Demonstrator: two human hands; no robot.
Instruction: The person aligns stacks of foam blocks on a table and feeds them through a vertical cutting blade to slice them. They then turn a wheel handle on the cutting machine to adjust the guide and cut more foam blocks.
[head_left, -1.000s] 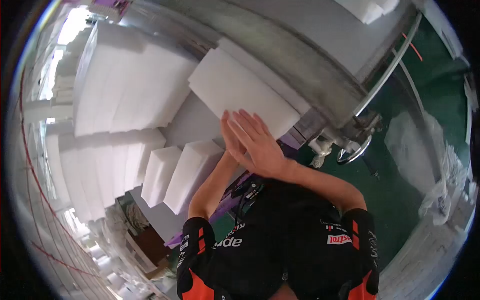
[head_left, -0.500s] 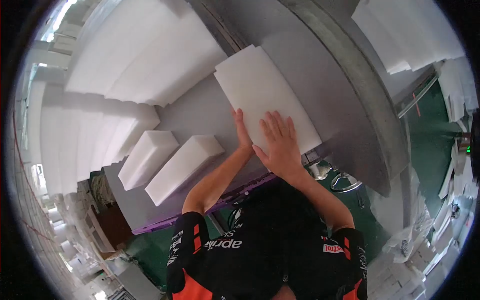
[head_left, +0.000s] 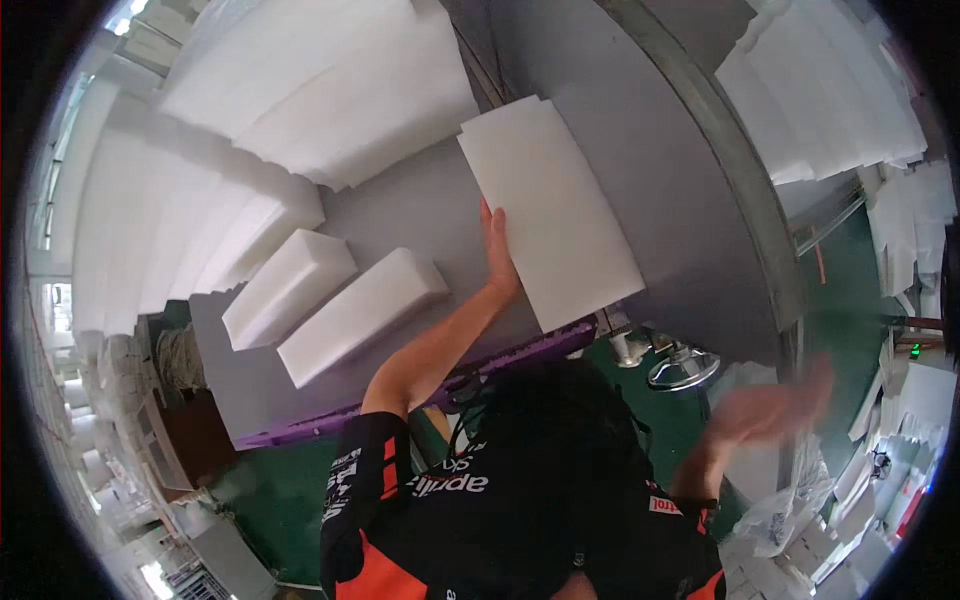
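Observation:
A stack of white foam sheets (head_left: pixel 555 210) lies on the grey table, its far end slightly stepped. My left hand (head_left: pixel 500 250) rests along the left side of this stack, fingers stretched out and pressed flat against it, not wrapped round it. Off to the right, beyond the table's near edge, my right hand (head_left: pixel 775 405) is smeared by motion and its fingers cannot be made out. Two white foam blocks, a shorter one (head_left: pixel 290 285) and a longer one (head_left: pixel 365 310), lie left of my left forearm.
Large piles of white foam sheets (head_left: pixel 350 90) fill the table's far left. A curved metal edge (head_left: pixel 715 120) runs along the right of the grey table (head_left: pixel 660 180). Near its purple front rim (head_left: pixel 480 375) sits a shiny handwheel (head_left: pixel 685 370). More white sheets (head_left: pixel 820 95) stand at upper right.
My right hand has come off the top of the foam stack and swung right, past the table edge. My left hand stays against the stack's side. The whole view has shifted a little.

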